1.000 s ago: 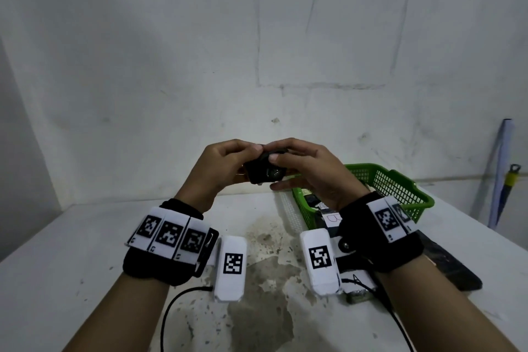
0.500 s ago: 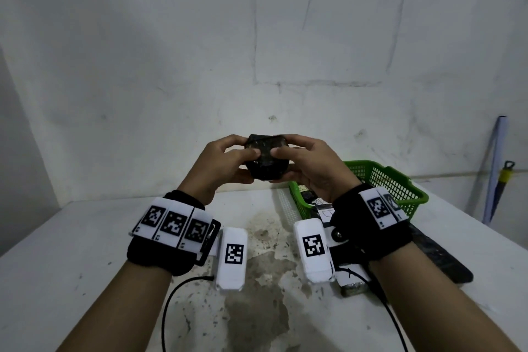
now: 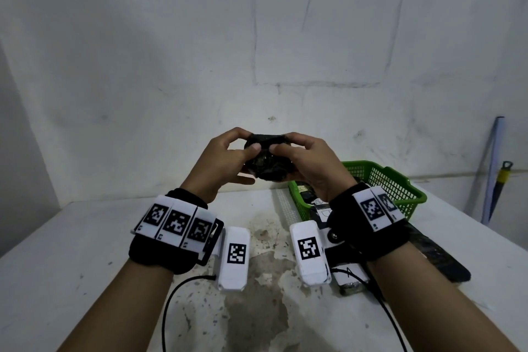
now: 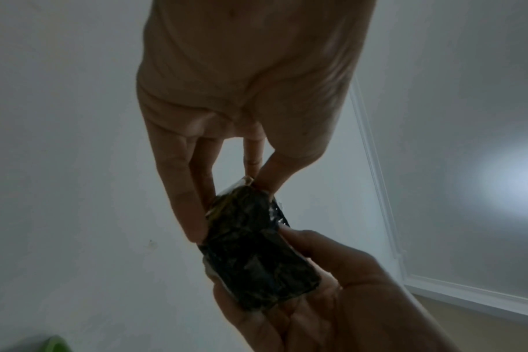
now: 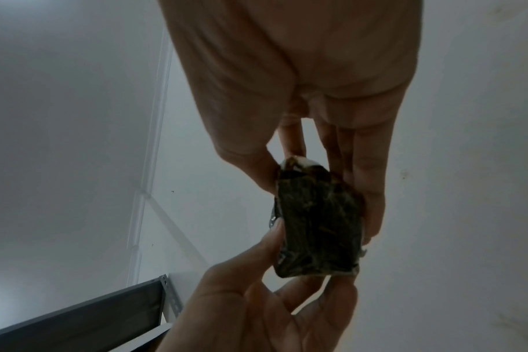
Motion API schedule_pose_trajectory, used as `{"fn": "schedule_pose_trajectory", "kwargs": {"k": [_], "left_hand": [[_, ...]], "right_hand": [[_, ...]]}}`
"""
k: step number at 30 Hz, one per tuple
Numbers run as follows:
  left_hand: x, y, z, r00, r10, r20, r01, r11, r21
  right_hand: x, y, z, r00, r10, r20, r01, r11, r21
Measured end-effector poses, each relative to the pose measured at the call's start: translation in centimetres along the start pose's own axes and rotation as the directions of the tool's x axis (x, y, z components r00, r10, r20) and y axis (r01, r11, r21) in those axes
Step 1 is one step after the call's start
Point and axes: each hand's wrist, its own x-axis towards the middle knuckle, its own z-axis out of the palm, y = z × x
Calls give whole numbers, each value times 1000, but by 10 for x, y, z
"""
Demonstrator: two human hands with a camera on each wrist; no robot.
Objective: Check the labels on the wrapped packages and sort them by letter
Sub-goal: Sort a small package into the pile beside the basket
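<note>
- Gripped between left hand (image 3: 220, 161) and right hand (image 3: 311, 164), raised above the worktop (image 3: 71, 251): one dark wrapped package (image 3: 267, 164), no label visible.
- Waiting in the green basket (image 3: 400, 188): more packages.
- Sorting seemingly barely under way.

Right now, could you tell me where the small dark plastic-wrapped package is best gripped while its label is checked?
Probably by its two short ends, from either side, as now: left hand and right hand pinch the dark plastic-wrapped package there, leaving its broad flat faces uncovered. No label is visible yet.
</note>
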Motion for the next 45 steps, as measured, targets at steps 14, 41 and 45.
{"fn": "schedule_pose_trajectory", "kwargs": {"k": [14,41,45], "left_hand": [[1,3,1,999,-39,7,39,997,-71],[3,-13,5,997,74,-38,-76,995,-65],[2,-9,2,996,57,65,-55,998,-39]], "right_hand": [[-13,-2,-2,992,-12,126,19,998,-56],[-1,18,-2,998,-42,53,42,999,16],[3,19,-3,999,-32,26,31,999,14]]}}
